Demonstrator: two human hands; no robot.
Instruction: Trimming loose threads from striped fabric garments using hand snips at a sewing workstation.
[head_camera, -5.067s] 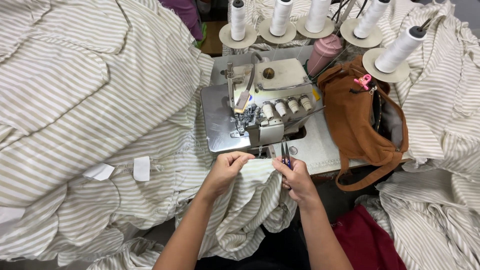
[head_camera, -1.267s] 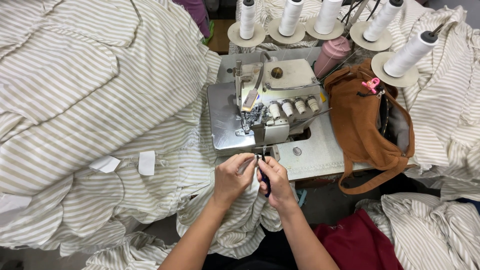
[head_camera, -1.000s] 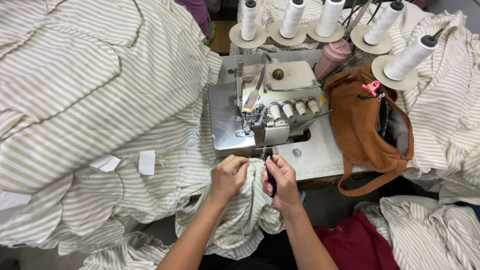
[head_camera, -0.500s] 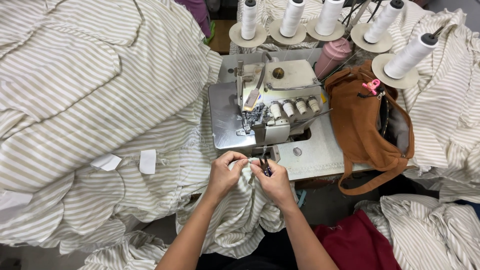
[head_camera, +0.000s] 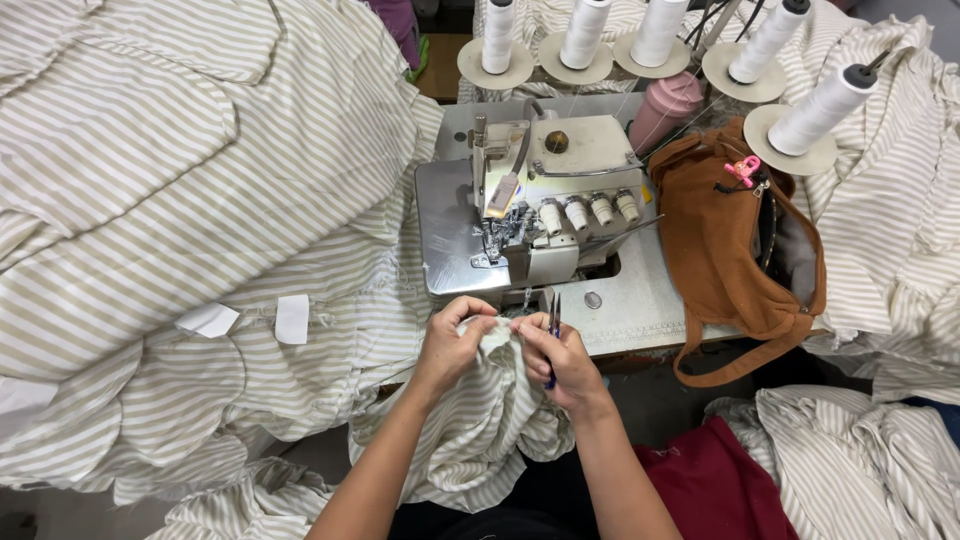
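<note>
My left hand (head_camera: 455, 342) pinches the bunched edge of a beige-and-white striped garment (head_camera: 478, 425) just in front of the grey overlock sewing machine (head_camera: 520, 215). My right hand (head_camera: 562, 360) grips small dark thread snips (head_camera: 553, 318), blades pointing up towards the machine's presser foot, and also touches the same fabric edge. Both hands sit close together, almost touching, at the table's front edge. The rest of the garment hangs down over my lap.
A big heap of striped fabric (head_camera: 170, 200) with two white labels (head_camera: 290, 318) fills the left. Several white thread cones (head_camera: 655, 30) stand behind the machine. A brown shoulder bag (head_camera: 730, 250) lies to its right. More striped cloth (head_camera: 880, 460) and a dark red cloth (head_camera: 715, 485) are lower right.
My hands have risen from lower on the garment to just below the machine's needle area. The snips now point up by the fabric edge, and the fabric is gathered tighter between both hands.
</note>
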